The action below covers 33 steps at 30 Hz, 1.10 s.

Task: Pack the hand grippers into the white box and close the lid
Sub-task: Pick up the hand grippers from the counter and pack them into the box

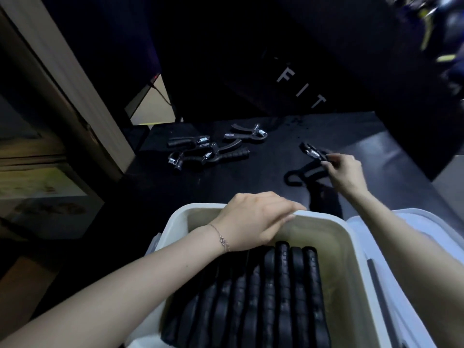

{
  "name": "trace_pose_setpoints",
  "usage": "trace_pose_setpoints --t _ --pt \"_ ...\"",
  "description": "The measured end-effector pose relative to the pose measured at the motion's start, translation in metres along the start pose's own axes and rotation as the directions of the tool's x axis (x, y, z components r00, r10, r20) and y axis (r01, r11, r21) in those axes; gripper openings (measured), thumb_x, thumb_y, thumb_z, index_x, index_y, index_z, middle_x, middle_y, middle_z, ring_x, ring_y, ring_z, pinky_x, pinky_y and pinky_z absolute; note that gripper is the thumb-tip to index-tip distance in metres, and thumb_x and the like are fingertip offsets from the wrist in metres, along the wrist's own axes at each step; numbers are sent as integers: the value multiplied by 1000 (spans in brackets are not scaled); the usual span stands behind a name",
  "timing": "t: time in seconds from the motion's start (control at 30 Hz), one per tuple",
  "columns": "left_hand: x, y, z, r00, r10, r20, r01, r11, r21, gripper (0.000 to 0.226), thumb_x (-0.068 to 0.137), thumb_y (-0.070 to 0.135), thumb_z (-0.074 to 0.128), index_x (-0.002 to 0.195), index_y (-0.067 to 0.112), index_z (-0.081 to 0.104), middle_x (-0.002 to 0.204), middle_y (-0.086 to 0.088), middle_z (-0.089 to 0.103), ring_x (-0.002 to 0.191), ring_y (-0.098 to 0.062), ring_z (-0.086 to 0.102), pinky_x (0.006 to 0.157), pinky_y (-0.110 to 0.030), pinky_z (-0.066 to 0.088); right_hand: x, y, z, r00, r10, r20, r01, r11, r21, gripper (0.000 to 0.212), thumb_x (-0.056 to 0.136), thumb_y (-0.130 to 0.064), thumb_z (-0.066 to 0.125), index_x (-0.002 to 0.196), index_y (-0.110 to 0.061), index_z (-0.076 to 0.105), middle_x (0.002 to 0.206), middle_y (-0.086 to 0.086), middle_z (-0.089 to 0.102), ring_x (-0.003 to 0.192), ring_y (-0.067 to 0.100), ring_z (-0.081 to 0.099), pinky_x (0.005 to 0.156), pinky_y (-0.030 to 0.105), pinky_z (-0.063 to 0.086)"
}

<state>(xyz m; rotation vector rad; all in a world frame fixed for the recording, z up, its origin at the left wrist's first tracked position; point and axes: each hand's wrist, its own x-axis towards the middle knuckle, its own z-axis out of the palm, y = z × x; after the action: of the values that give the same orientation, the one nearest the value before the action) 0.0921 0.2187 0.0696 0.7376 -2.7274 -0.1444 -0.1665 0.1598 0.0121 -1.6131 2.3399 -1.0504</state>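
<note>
While the white box (351,249) sits half full of packed grippers (253,295), her left hand (253,217) grips its far rim, probably steadying it, and her right hand (345,172) pinches another hand gripper (313,153) off the table (251,177).

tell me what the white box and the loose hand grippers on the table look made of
White box: seems to be plastic, smooth and matte, with thick rounded rims moulded in one piece. Hand grippers: shiny coiled springs that glint like chromed steel; the black handles look like ribbed rubber or foam over a dark frame, though the dim light leaves that open.
</note>
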Motion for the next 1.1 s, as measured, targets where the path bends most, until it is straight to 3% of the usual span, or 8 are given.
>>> trace_pose_setpoints --t 0.1,0.2,0.4,0.53,0.6,0.7,0.87,1.1 --pt "1 5 -8 992 -93 91 103 989 -108 32 97 43 38 124 37 53 112 18 63 107 -2 55 78 -29 47 -15 -25 -34 996 88 27 -91 914 395 25 88 -19 59 101 0 71 79 17 71 70 10 56 72 29 45" --pt "4 9 -20 973 -202 114 231 870 -436 30 93 34 54 121 26 57 115 12 64 105 -1 57 88 -19 45 -33 -55 -73 987 137 87 -158 696 700 28 89 -13 60 113 1 64 73 -1 63 53 -7 50 59 10 45" --pt "-3 11 -49 873 -488 0 321 574 -754 19 93 19 55 111 18 60 105 0 64 98 -17 65 70 -27 53 -72 -113 -146 967 84 240 -255 313 915 23 94 -5 48 114 2 57 58 -4 71 53 1 66 47 10 49" --pt "-9 18 -72 835 -548 -52 291 519 -804 22 96 26 49 118 22 51 117 1 58 104 -17 62 75 -31 54 -94 -139 -173 953 33 302 -301 222 927 23 96 0 39 111 1 56 73 8 69 54 5 67 49 12 51" --pt "-11 27 -86 825 -565 8 264 374 -889 23 99 34 40 116 22 49 120 -3 60 100 -16 65 72 -29 54 -103 -146 -180 945 1 326 -316 248 916 22 96 -2 36 101 -1 58 67 7 68 50 6 64 47 12 49" --pt "-17 41 -107 856 -466 224 245 -17 -969 57 95 56 24 121 14 52 110 -5 70 97 -23 69 70 -29 52 -115 -154 -187 941 -43 335 -308 302 902 27 97 -5 34 87 -8 59 59 3 65 46 6 56 45 13 44" --pt "-31 60 -127 932 -107 346 312 -249 -917 76 87 70 20 121 15 61 121 -13 64 112 -31 61 77 -32 53 -133 -168 -191 935 -101 339 -306 249 919 32 94 0 29 78 -7 56 54 2 56 48 9 49 45 15 39" --pt "-43 96 -130 957 40 288 290 -210 -934 36 90 29 39 111 16 66 95 0 72 86 -15 69 65 -22 53 -170 -191 -190 920 -232 315 -272 197 942 21 95 -5 35 84 -1 52 48 2 54 33 12 43 35 16 38"
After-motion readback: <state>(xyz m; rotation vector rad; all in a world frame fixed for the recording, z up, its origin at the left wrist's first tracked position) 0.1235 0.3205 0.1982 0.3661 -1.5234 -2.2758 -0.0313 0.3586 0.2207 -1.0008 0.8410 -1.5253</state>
